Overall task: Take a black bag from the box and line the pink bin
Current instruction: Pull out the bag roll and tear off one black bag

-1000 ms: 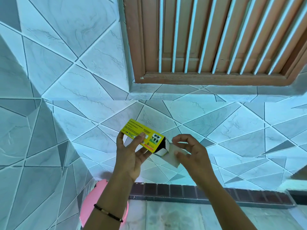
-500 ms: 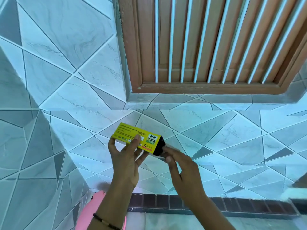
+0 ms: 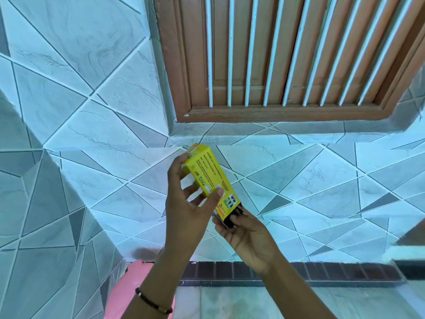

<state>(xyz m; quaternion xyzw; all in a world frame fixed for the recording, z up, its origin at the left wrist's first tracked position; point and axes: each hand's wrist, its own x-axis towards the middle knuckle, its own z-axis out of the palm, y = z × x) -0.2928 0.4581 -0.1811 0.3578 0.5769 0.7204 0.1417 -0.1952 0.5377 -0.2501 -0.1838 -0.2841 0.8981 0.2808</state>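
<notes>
Left hand [image 3: 188,210] gripping; right hand [image 3: 243,231] pinching.

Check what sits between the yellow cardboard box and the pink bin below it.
Head view: only the left hand and its forearm, gripping the yellow cardboard box above the pink bin.

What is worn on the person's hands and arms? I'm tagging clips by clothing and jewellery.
Both forearms are bare, with no sleeves in view. The left hand has a thin dark beaded bracelet around its wrist, with one paler bead near its end. The right hand shows no gloves, rings, watch or bracelet.
</notes>
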